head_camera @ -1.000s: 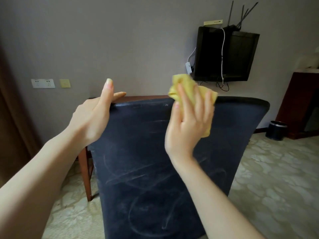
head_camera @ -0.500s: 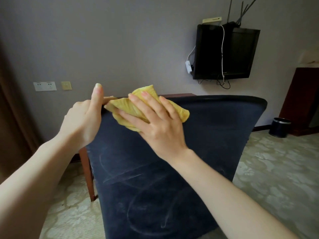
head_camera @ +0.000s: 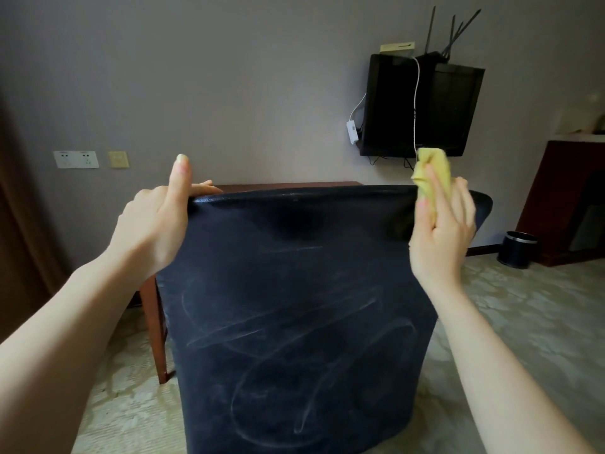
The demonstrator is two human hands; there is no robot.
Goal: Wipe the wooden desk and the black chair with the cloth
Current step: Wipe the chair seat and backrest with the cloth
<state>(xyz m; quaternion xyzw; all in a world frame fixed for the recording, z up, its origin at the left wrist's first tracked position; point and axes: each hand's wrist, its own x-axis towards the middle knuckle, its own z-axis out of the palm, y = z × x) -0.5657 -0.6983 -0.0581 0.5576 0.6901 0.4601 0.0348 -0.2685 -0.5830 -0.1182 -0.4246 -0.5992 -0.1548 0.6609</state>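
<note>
**cloth (head_camera: 432,162) at top edge of black chair (head_camera: 294,306)**

The black chair has its back to the camera. It fills the space between both hands and is streaked with wipe marks. A strip of wooden tabletop (head_camera: 288,186) shows just behind the chair's top, beyond the left hand's fingers. The left hand (head_camera: 154,224) grasps the chair's top left corner, fingers over the rim, thumb straight up. The right hand (head_camera: 442,237) grasps the bunched yellow cloth against the top edge near the right corner. The cloth pokes out above its fingers.
</note>
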